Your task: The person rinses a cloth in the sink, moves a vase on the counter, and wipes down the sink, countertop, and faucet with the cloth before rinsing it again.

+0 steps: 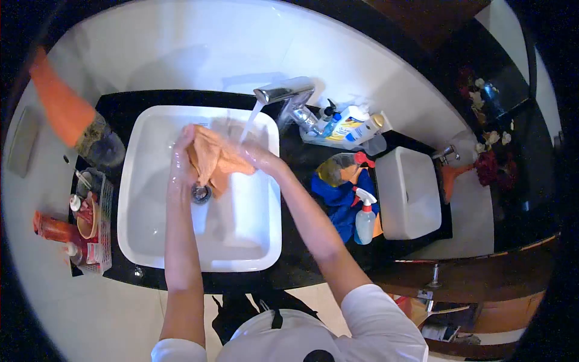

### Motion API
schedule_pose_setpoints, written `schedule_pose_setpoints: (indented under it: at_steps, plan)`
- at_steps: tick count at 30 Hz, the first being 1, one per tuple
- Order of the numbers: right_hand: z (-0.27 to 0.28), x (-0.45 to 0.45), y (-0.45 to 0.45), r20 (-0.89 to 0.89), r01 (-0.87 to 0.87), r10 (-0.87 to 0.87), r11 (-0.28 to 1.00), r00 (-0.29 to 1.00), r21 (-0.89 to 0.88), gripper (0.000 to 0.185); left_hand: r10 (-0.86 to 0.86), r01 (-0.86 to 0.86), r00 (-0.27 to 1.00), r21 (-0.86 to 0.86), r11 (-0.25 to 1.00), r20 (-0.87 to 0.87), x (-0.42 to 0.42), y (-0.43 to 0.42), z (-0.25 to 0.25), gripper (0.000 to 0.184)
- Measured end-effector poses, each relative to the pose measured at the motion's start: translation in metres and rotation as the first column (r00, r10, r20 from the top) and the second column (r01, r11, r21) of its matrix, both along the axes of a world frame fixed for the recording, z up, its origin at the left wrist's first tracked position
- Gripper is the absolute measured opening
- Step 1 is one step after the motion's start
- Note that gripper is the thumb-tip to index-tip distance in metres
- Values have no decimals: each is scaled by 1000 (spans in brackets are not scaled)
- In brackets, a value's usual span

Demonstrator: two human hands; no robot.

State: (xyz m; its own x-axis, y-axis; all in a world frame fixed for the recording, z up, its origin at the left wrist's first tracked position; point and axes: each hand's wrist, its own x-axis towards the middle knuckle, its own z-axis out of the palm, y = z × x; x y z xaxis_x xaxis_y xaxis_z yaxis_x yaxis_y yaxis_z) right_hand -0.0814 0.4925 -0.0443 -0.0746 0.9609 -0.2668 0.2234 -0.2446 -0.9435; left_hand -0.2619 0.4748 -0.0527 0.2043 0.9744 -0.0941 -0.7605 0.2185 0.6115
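An orange cloth (pixel 211 158), wet and bunched, hangs between my hands over the white sink (pixel 139 241). My left hand (pixel 186 148) is closed on its left side, with wet, shiny skin. On the cloth's right side, my right hand (pixel 256 155) is closed too, its fingers partly blurred and hidden by the fabric. Water runs from the chrome faucet (pixel 283 90) in a stream beside my right hand. Below the cloth, the round metal drain (pixel 201 194) shows in the basin.
To the right stand a spray bottle (pixel 365 224), a blue cloth (pixel 341 214), a tray of bottles (pixel 344 142) and a white tank (pixel 409 193). On the left are a basket of toiletries (pixel 104 226) and an orange vase-like object (pixel 63 102). The dark counter (pixel 295 241) surrounds the sink.
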Motion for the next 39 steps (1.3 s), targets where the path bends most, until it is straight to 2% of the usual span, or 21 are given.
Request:
schedule_pose_setpoints:
  at_steps: [2, 3, 6, 9, 11, 12, 13, 14, 16, 18, 21, 22, 24, 25, 26, 28, 29, 31, 34, 37, 39]
  plan:
    - [40, 13, -26, 423, -650, 653, 739, 628, -175, 38, 54, -56, 998, 47, 997, 34, -12, -1, 3, 42]
    - [20, 23, -22, 269, -651, 654, 751, 707, -113, 36, 36, -35, 995, -6, 999, 90, -13, -2, 5, 44]
    - [-6, 31, -19, -503, -273, 174, 953, 847, -131, 33, 125, -118, 985, -68, 991, 118, -8, -1, 7, 51]
    - [11, -6, -32, -792, -19, -82, 993, 605, -116, 33, -55, 99, 991, -397, 912, 121, 17, -7, 14, 48]
    - [-17, -36, -36, -481, 240, -182, 969, 858, 61, 21, -102, 167, 976, -361, 917, 192, 30, 0, -35, 45]
    - [-15, -41, -47, -477, 227, -173, 972, 862, 59, 21, -139, 137, 974, -28, 990, -180, 32, 1, -58, 41]
    - [-7, -49, -61, 92, -82, 35, 810, 995, 581, 16, -112, 172, 924, 137, 975, -366, 31, 1, -65, 39]
    - [-3, -57, -68, 648, -568, -64, 423, 759, 706, 15, -23, 205, 851, 291, 934, -525, 30, 1, -73, 37]
    - [-39, -50, -37, 346, -326, -117, 164, 931, 931, 17, -111, 87, 981, -155, 984, -157, 41, -5, -49, 26]
    - [-36, -36, -16, 333, -4, -249, 796, 910, 606, 14, -48, 109, 987, -416, 903, 154, 52, -11, -27, 23]
    - [-39, -43, -14, 271, 81, -245, 861, 931, 502, 16, -102, 147, 987, -452, 880, 122, 51, 2, -35, 22]
    - [-36, -47, -21, 282, 65, -235, 862, 930, 503, 16, -91, 143, 987, -450, 881, 134, 50, 8, -54, 22]
    - [-28, -60, -39, 411, -338, -212, 308, 887, 889, 23, -212, 244, 899, -36, 969, 383, 47, 10, -87, 26]
    - [-22, -54, -35, 292, -238, -131, 323, 947, 916, 27, -271, 251, 853, 105, 962, 446, 44, 5, -76, 28]
    - [-13, -50, -22, 282, -229, -130, 322, 950, 919, 27, -206, 251, 944, -153, 956, 258, 47, 5, -61, 30]
    - [25, -44, -7, 230, 126, -157, 982, 960, 143, 31, -176, 184, 983, -394, 901, 55, 40, -8, -8, 33]
    - [30, -34, -3, 230, 124, -158, 980, 960, 152, 31, -170, 189, 982, -354, 916, 84, 33, -15, 19, 33]
    - [31, -19, 4, -625, -40, -137, 965, 769, -260, 35, -163, 193, 979, -309, 931, 120, 27, -12, 31, 34]
    - [8, -32, -8, -447, 167, -193, 981, 874, -97, 35, -55, 167, 957, -387, 907, 284, 23, -4, 8, 33]
    - [7, -49, -26, -36, 64, -55, 928, 998, 368, 26, -39, 9, 989, -211, 977, -139, 38, 1, -46, 32]
    - [1, -59, -25, 160, 38, -157, 820, 975, 571, 23, 191, 108, 764, 413, 904, -617, 38, 3, -66, 30]
